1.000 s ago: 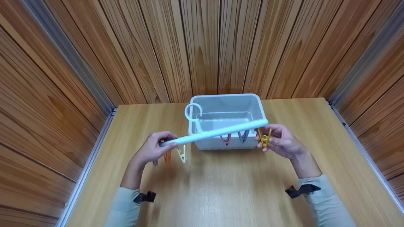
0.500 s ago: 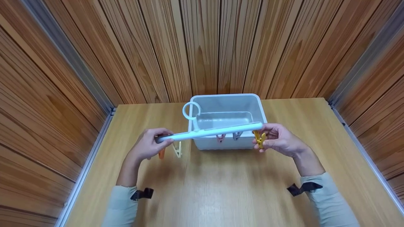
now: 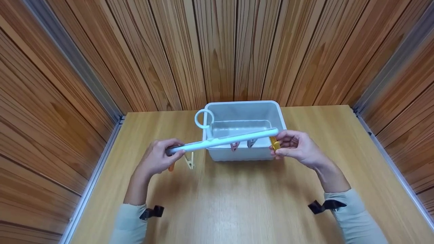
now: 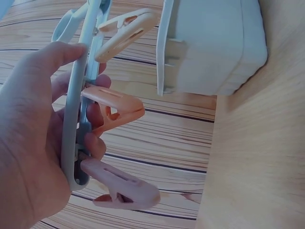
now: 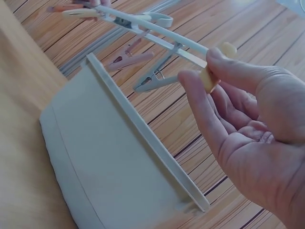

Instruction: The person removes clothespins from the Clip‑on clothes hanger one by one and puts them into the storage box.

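A light-blue clip hanger with a round hook is held up, slightly tilted, its right end higher. My left hand grips its left end, fingers wrapped round the bar. Below that end hang a cream clothespin, an orange clothespin and a mauve clothespin. Toward the other end hang a pink clothespin and a grey-blue clothespin. My right hand pinches a yellow clothespin at the right end between thumb and fingers.
A pale grey plastic bin stands behind and below the hanger, near the back of the wooden table. Wood-plank walls rise at the back and both sides, with metal rails along the corners.
The hanger has shifted a little to the left and its right end has come nearer the middle. The yellow clothespin has turned in my right hand, which moved slightly left with it.
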{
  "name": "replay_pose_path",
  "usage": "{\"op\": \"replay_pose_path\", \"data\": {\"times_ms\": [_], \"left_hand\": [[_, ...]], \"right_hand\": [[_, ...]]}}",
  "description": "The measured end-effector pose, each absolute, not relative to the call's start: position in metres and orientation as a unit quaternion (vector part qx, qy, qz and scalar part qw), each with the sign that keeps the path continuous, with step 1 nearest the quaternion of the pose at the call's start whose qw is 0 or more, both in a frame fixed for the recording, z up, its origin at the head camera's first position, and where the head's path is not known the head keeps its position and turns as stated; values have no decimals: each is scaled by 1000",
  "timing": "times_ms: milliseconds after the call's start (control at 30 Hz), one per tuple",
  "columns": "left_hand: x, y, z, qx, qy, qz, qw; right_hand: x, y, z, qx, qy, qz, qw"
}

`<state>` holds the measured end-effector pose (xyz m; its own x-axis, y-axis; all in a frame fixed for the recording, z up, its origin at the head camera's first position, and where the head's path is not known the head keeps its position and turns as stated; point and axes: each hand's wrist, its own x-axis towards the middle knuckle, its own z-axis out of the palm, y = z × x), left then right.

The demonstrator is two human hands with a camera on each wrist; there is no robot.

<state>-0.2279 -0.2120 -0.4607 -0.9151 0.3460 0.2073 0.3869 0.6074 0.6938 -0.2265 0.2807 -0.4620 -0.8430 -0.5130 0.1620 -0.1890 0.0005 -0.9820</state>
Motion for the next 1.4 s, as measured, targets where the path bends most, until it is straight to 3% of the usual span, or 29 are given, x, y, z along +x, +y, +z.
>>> {"op": "replay_pose_path", "data": {"times_ms": [167, 267, 833, 1400], "left_hand": [[-224, -210, -458, -230, -899, -360, 94], [-221, -209, -455, -234, -902, -347, 109], [-206, -201, -444, -199, -920, -335, 50], [-202, -200, -447, -202, -904, -378, 12]], "right_hand": [[-221, 275, -459, -207, 753, -619, 82], [-219, 271, -457, -195, 779, -593, 54], [-216, 263, -454, -148, 809, -568, 11], [-205, 252, -450, -144, 829, -535, -77]]}}
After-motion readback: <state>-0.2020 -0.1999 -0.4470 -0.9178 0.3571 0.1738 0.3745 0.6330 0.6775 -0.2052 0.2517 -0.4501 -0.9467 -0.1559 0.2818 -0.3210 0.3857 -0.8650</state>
